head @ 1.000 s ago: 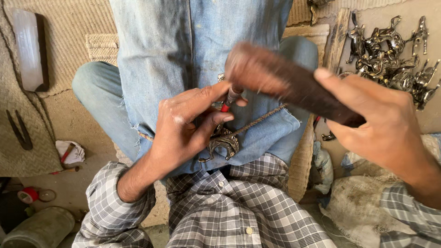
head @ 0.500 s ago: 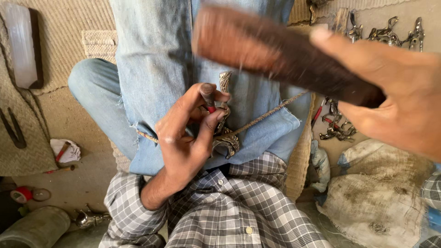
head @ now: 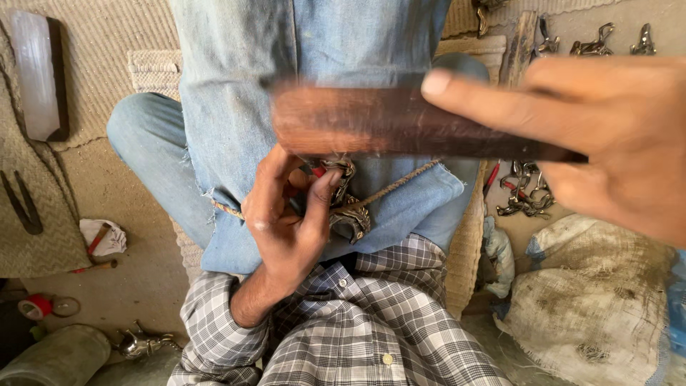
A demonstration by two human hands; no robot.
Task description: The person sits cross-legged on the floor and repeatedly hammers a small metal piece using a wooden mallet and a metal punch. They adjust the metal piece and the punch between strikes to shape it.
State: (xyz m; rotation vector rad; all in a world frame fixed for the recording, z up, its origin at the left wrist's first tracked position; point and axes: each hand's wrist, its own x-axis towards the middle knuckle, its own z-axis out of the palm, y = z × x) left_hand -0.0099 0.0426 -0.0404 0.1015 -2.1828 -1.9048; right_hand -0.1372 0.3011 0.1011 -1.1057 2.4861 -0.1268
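My right hand (head: 607, 136) grips a dark brown wooden block (head: 400, 121) and holds it raised, close to the camera and blurred. Below it my left hand (head: 293, 214) pinches a small ornate metal piece (head: 348, 204) against the denim cloth (head: 286, 64) over my lap. A thin rod or cord (head: 396, 184) runs from the piece up to the right. The block hides the upper end of the metal piece.
Several metal castings lie on the ground at upper right (head: 600, 43) and beside my right knee (head: 522, 193). A dirty sack (head: 600, 300) sits at the right. A wooden block (head: 39, 75) and shears (head: 21, 204) lie on matting at the left.
My right hand has lifted the wooden block higher and nearer the camera. My left hand has stayed on the metal piece, shifting slightly.
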